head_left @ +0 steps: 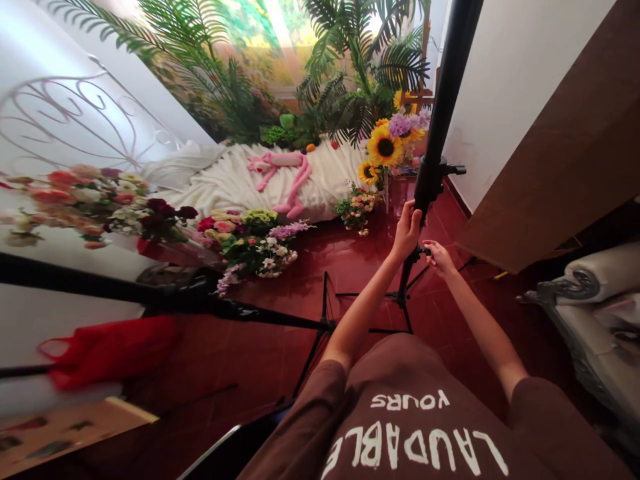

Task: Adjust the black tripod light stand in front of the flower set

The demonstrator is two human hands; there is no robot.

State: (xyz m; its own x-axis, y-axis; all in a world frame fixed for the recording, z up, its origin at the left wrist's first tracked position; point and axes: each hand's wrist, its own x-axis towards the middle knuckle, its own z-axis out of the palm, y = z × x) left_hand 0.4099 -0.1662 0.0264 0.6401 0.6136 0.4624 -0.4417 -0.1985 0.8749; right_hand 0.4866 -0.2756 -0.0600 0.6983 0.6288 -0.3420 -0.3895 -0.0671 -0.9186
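A tall black tripod stand (431,140) rises in front of me, tilted toward the upper right in the view, its legs spread on the red floor. My left hand (409,231) is wrapped round its pole, just below a clamp with a knob (456,170). Slightly lower and to the right, my right hand (439,257) has its fingers pinched on a small knob (425,251) at the side of the stand. Part of that knob is hidden behind the fingertips.
A second black stand (190,300) crosses the left side. Artificial flowers (260,247), sunflowers (384,147) and palms surround a white-draped bed (225,177) with a pink plush toy (293,173). A red bag (115,347) lies left; a carved sofa (590,300) stands right.
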